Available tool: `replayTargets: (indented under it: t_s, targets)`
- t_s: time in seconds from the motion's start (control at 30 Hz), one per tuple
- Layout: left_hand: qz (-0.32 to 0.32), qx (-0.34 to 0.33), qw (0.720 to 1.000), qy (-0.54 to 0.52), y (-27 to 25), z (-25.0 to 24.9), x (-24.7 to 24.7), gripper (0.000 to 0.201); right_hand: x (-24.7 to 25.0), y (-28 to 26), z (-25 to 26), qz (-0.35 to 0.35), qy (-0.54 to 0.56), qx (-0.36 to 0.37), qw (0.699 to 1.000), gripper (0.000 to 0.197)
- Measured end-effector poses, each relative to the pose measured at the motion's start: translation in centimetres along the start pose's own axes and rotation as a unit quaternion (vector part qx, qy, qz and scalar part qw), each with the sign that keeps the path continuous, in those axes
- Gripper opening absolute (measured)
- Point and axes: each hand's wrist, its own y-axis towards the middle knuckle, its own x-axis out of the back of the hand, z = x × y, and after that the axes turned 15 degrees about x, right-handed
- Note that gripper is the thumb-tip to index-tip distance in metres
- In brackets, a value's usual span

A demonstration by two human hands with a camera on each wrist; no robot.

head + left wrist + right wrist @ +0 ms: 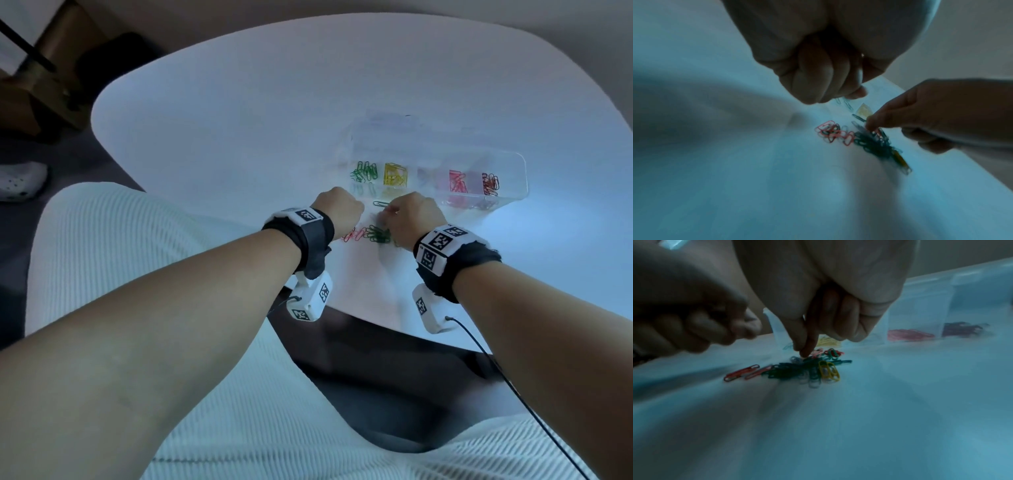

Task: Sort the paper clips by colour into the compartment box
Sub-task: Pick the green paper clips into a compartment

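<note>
Mid-sort: right hand [807,344] pinches into the paper clips [797,368] on the surface; left hand [818,78] clenched, contents hidden; next, lift one colour to its compartment box [513,192] cell.

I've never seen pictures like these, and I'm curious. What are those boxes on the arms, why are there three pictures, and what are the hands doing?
There is no machine here, just a person wearing small cameras. One sits on the head and looks down at both arms. One is strapped to each wrist and looks along the hand, so those pictures show fingers very close.

On the white table stands a clear compartment box with green, yellow, pink and dark red clips already sorted inside. In front of it lies a mixed pile of paper clips: mostly green, some red, some yellow.

The right hand reaches its fingertips down into the pile; whether it has a clip in its grip yet is too blurry to tell. The left hand is curled like a fist above the table.
</note>
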Motion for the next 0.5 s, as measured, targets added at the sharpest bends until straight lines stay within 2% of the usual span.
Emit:
replayTargets:
  t_s: [0.07, 0.13, 0.3, 0.5]
  targets:
    - [-0.007, -0.042, 0.998, 0.046, -0.2, 0.3, -0.1, 0.015, 0.1, -0.2, -0.6, -0.039, 0.020, -0.004, 0.999, 0.019]
    - [-0.017, -0.047, 0.993, 0.109, -0.4, 0.5, -0.2, 0.007, 0.1, -0.5, -0.9, -0.058, 0.029, -0.005, 0.998, 0.019]
    - [-0.042, -0.037, 0.985, 0.160, -0.1, 1.6, 0.5, 0.010, 0.0, -0.5, 0.0, -0.036, -0.003, 0.014, 0.999, 0.016]
    - [-0.059, -0.048, 0.988, 0.132, -0.1, 1.2, 1.3, 0.011, 0.0, 1.0, 1.5, 0.011, -0.098, 0.012, 0.995, 0.018]
